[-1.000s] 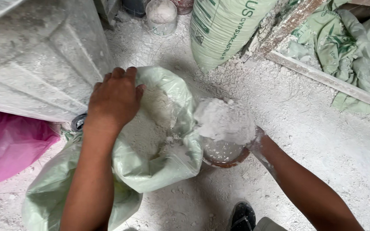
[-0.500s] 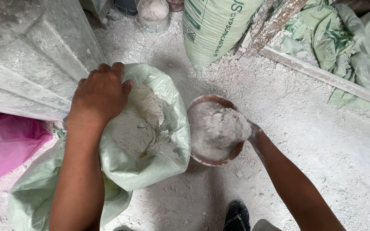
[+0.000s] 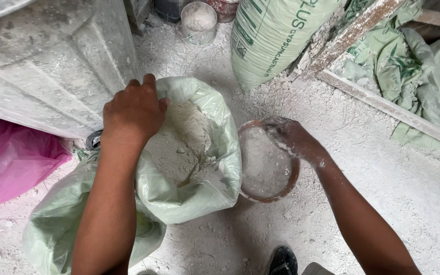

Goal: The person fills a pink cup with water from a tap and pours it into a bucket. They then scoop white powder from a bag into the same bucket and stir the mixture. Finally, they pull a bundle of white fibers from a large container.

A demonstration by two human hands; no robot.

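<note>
- Near my feet, my shoe [image 3: 282,260] stands on the dusty floor [image 3: 413,188].
- My left hand [image 3: 134,113] is closed on the rim of the open green sack [image 3: 199,188], which holds grey-white powder [image 3: 182,135].
- My right hand [image 3: 294,137], covered with powder, grips the far rim of the brown bowl [image 3: 267,165], just beside the sack on the floor.
- Further away, a full green bag [image 3: 276,35] stands upright, and a small white container [image 3: 198,21] stands behind.

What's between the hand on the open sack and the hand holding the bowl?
In the head view, the open sack's powder and near rim lie between left hand and right hand.
</note>
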